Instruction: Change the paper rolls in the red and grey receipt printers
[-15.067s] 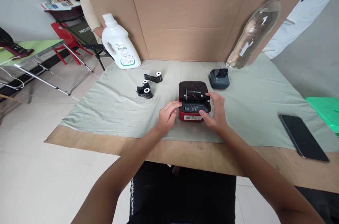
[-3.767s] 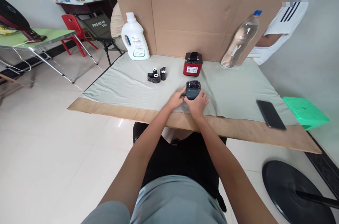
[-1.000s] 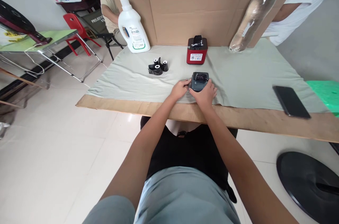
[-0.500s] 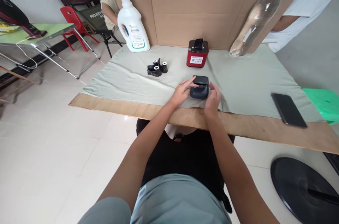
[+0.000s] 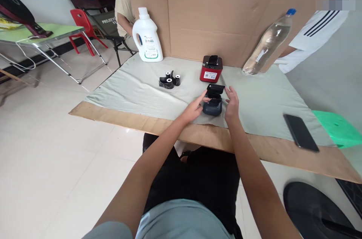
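A rounded, dark plastic printer point(image 5: 212, 109), lid point(image 5: 216, 89) raised, is set on wrinkled cloth point(image 5: 127, 99) over the wooden surface point(image 5: 209, 134). Its left side is touched by the left hand point(image 5: 195, 110), its lid corner by the right hand point(image 5: 232, 105), both loosely spread.

Indoor workroom with cardboard screen point(image 5: 223, 16)

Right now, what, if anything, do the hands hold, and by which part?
I cannot tell: left hand and right hand are at opposite sides of the raised black lid of the dark, rounded plastic device.
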Tool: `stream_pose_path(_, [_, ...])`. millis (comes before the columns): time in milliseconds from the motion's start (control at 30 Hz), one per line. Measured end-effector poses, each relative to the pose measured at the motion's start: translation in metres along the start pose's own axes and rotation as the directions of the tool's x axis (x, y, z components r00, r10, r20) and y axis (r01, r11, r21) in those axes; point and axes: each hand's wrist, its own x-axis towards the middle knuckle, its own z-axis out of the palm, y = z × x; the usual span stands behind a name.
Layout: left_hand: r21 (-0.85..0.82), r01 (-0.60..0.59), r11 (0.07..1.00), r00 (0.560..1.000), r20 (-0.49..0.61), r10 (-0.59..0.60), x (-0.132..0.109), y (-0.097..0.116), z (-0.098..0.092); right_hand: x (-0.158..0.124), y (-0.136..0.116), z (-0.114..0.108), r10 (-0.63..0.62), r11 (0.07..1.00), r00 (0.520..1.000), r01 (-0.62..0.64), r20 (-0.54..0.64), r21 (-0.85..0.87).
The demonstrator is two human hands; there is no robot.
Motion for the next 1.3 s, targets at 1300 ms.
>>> stream_pose_path(1300, [-0.054, 0.182, 0.982, 0.881, -0.434, -0.187, 0.006, 0.006, -0.01, 0.081, -0.081, -0.014, 0.078, 0.635, 0.684, 0.527, 0.725, -0.565])
